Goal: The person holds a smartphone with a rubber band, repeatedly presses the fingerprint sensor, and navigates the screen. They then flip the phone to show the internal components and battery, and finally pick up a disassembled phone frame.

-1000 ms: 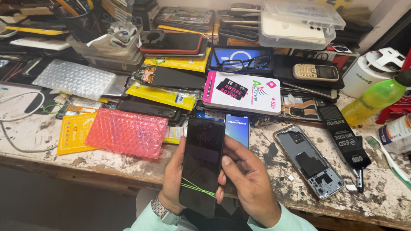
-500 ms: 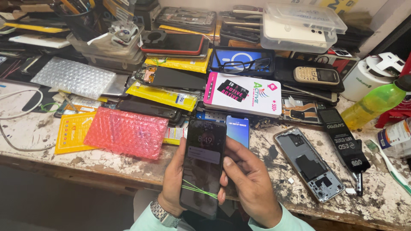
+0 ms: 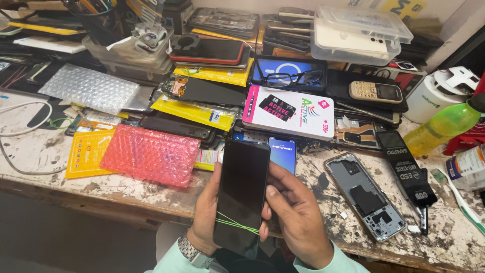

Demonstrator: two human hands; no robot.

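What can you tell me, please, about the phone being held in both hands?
The phone is a slim black slab with a glossy glass front, held upright and tilted slightly, just above the near edge of the workbench. Its screen is dark except for thin green lines crossing the lower part. The left hand cradles its left edge from behind; the right hand grips the right edge, thumb resting on the glass. Nothing else touches it.

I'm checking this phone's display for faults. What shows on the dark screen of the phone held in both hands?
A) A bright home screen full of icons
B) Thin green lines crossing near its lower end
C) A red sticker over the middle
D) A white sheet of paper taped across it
B: the phone, held by the left hand and right hand, is dark except for thin green lines near its lower end.
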